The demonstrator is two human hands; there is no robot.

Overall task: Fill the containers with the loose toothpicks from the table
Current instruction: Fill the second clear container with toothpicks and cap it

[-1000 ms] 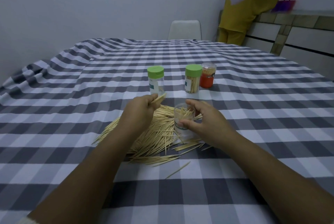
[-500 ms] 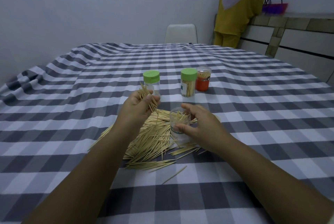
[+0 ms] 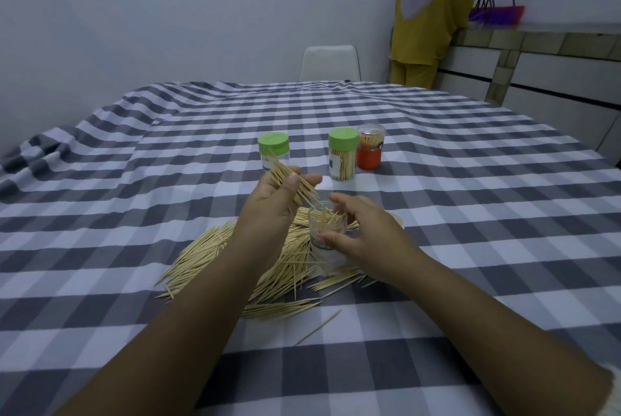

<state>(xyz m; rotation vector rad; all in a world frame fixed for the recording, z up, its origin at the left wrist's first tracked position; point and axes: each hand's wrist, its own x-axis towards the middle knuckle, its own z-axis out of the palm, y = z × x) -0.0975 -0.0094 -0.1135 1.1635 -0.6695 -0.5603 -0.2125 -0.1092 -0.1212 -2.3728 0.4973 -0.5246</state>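
Wooden toothpick bundle [image 3: 291, 183] pinched in your left hand [image 3: 274, 204] tilts toward the clear open plastic container [image 3: 327, 230], which your right hand [image 3: 364, 230] grips to steady.

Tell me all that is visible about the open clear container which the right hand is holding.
The open clear container is a small round jar of see-through plastic, lidless, with a label band partly hidden by the thumb. It stands about upright on the checked tablecloth, at the right edge of the toothpick pile. The right hand grips its side. Some toothpicks already stand slanted inside. The left hand holds a toothpick bundle angled down toward its mouth.
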